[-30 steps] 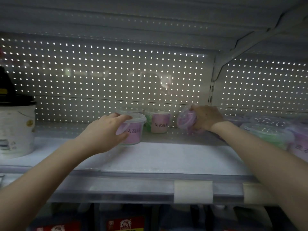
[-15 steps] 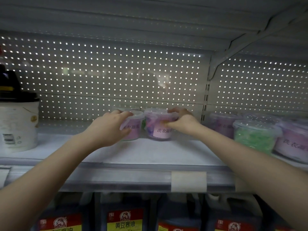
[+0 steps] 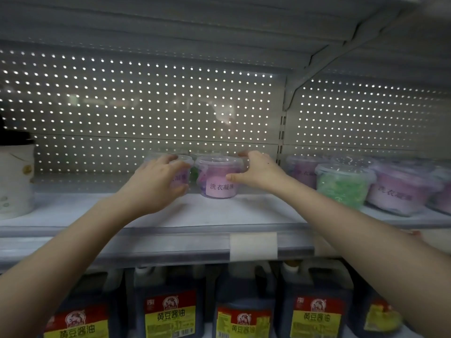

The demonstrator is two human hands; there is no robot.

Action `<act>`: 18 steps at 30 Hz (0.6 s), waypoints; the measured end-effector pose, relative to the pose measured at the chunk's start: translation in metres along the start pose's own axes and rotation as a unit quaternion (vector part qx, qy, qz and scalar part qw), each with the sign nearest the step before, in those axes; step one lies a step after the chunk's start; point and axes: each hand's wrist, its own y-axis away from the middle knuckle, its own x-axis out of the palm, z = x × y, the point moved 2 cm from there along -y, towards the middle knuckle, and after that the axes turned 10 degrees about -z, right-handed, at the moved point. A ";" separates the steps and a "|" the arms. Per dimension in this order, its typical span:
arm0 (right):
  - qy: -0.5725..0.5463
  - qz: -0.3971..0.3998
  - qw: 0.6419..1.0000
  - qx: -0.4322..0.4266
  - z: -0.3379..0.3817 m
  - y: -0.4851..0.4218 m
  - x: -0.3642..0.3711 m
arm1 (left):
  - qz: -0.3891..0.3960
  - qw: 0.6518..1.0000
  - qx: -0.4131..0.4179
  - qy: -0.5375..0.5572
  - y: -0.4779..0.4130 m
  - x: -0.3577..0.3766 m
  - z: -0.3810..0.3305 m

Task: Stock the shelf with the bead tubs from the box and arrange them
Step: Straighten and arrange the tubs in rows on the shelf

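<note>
Two clear tubs of purple beads stand side by side near the back of the white shelf [image 3: 219,213]. My left hand [image 3: 156,181] grips the left tub [image 3: 181,175], covering most of it. My right hand [image 3: 258,173] holds the right tub [image 3: 218,180] from its right side, thumb on the front, fingers behind the lid. Its pink label faces me. A green tub [image 3: 194,172] shows in the gap behind the two. More tubs stand in the bay to the right: a green one [image 3: 341,184] and purple ones [image 3: 400,193].
A white bucket with a dark lid [image 3: 14,176] stands at the shelf's left end. A perforated back panel [image 3: 146,111] closes the rear, with an upright post [image 3: 283,132] between bays. Soy sauce jugs [image 3: 170,311] fill the shelf below. The box is out of view.
My right hand brought a purple tub from the right and set it upright beside the left tub, then slid to its right side. The left hand stayed on its tub.
</note>
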 end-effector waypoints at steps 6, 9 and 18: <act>0.028 -0.087 0.996 0.012 -0.049 0.034 -0.058 | 0.016 0.999 0.036 0.030 -0.011 0.010 -0.043; 0.069 -0.107 0.992 0.007 -0.080 0.052 -0.088 | 0.028 0.998 0.048 0.038 -0.016 0.018 -0.065; 0.166 -0.103 0.979 0.063 -0.147 0.075 -0.123 | 0.036 0.989 0.092 0.110 -0.025 0.033 -0.097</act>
